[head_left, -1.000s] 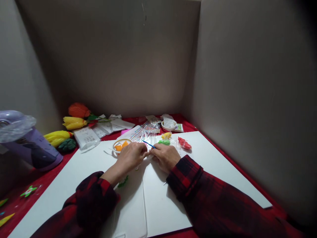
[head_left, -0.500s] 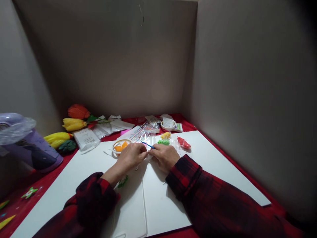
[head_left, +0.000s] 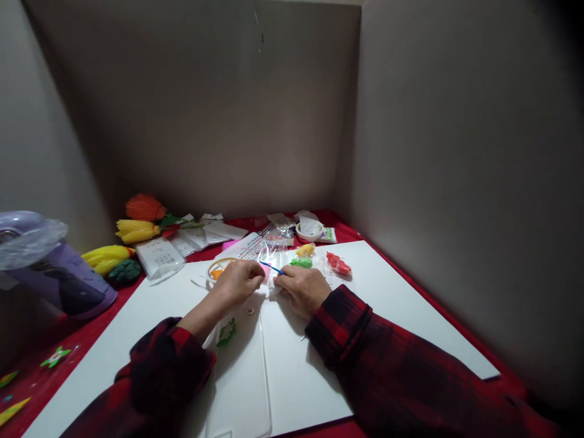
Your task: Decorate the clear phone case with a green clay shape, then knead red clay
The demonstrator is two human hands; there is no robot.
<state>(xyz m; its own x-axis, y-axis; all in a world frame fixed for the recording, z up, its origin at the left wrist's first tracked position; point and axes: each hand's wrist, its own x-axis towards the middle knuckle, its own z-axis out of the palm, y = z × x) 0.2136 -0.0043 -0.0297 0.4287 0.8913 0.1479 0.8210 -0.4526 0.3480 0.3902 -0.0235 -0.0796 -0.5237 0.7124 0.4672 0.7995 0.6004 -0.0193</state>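
Note:
My left hand [head_left: 239,283] and my right hand [head_left: 305,287] rest close together on a white board [head_left: 401,304], both with fingers curled. My right hand pinches a thin blue stick [head_left: 274,267] that points up and left. My left hand's fingers are closed on a small pink piece [head_left: 265,271] beside the stick's tip. A small round dish with orange bits [head_left: 216,269] sits just behind my left hand. Green [head_left: 302,262], yellow [head_left: 306,249] and red [head_left: 339,263] lumps in clear wrap lie behind my right hand.
A clear plastic sheet [head_left: 239,377] with a green flower piece [head_left: 226,332] lies under my left wrist. Paper flowers [head_left: 137,228], sticker sheets [head_left: 253,244], a white tape roll [head_left: 311,229] and a purple appliance [head_left: 45,267] stand on the red cloth. Grey walls enclose the table.
My left hand has slid slightly left and away from my right hand, uncovering the green flower piece and a small bead on the plastic sheet. My right hand has stayed put.

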